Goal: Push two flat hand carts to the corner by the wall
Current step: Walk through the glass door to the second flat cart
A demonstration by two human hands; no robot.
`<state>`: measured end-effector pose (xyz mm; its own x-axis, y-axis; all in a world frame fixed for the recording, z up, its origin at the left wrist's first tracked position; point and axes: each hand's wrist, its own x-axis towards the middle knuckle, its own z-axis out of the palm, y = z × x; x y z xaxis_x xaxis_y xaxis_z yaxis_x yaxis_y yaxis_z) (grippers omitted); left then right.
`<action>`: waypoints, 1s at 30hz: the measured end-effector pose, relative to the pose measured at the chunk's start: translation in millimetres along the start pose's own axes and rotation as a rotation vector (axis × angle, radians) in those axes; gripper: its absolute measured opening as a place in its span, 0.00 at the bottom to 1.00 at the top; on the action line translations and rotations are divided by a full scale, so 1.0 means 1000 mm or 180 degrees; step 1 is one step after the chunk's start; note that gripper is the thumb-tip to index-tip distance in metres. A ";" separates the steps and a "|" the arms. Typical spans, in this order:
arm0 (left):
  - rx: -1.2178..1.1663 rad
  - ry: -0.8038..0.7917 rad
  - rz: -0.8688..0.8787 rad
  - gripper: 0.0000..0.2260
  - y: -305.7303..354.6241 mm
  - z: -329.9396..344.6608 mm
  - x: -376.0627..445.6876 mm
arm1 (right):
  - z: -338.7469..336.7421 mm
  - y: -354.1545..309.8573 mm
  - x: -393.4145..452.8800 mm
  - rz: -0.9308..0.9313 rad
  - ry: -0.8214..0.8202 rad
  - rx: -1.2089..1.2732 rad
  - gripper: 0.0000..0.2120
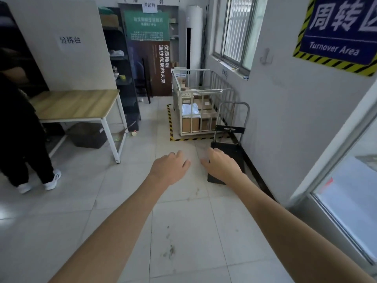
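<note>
Hands reached forward over the tiled floor [183,231], both empty, palms down and fingers loosely spread. Left hand [170,166] hovered over bare tiles; right hand [221,165] overlapped the near edge of a black flat hand cart [232,152], contact unclear. That cart stood beside the white wall [285,111], its grey handle [234,107] upright, just before a white cage trolley [201,103] holding cardboard boxes [190,123].

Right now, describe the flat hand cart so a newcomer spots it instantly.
Find the right-hand wall under the blue Turnover Area sign. Along its base, just past the white cage trolley loaded with cardboard boxes, sits the flat hand cart. It alone is low, with a black deck and a bare grey loop handle, no side rails.
</note>
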<state>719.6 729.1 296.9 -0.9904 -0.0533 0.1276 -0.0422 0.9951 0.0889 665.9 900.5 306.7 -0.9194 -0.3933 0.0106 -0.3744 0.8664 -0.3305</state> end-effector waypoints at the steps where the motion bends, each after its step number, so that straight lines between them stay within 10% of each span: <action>1: -0.0013 0.0009 -0.0019 0.20 -0.005 0.001 0.017 | -0.001 -0.001 0.018 -0.0012 -0.0035 0.0038 0.18; 30: -0.0067 0.0006 0.0257 0.20 -0.084 0.068 0.516 | -0.015 0.093 0.509 0.0359 0.0047 -0.0027 0.18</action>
<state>203.1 623.4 288.2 -0.9902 0.0268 0.1370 0.0406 0.9943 0.0989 161.7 785.7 295.4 -0.9574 -0.2886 -0.0121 -0.2695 0.9074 -0.3226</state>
